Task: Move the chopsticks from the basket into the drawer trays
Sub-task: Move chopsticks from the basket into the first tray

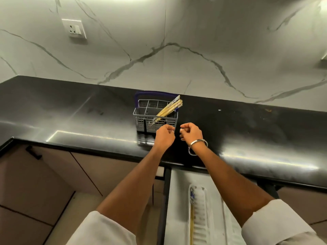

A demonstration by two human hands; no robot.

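Observation:
A grey wire basket (pixel 141 119) with a blue handle stands on the black counter. Several yellow chopsticks (pixel 169 108) lean in it toward the right rim. My left hand (pixel 164 137) hovers just in front of the basket's near right corner, fingers curled with nothing visible in them. My right hand (pixel 192 132), with a metal bangle on the wrist, is curled the same way a little to the right. Below, the open drawer (pixel 178 200) holds a white ribbed tray (pixel 200 214) with a pair of chopsticks (pixel 191 216) lying along its left side.
The black counter (pixel 79 110) runs across the view under a marble wall with a power socket (pixel 74 29). Beige cabinet doors (pixel 44 177) with a black handle sit to the left of the drawer.

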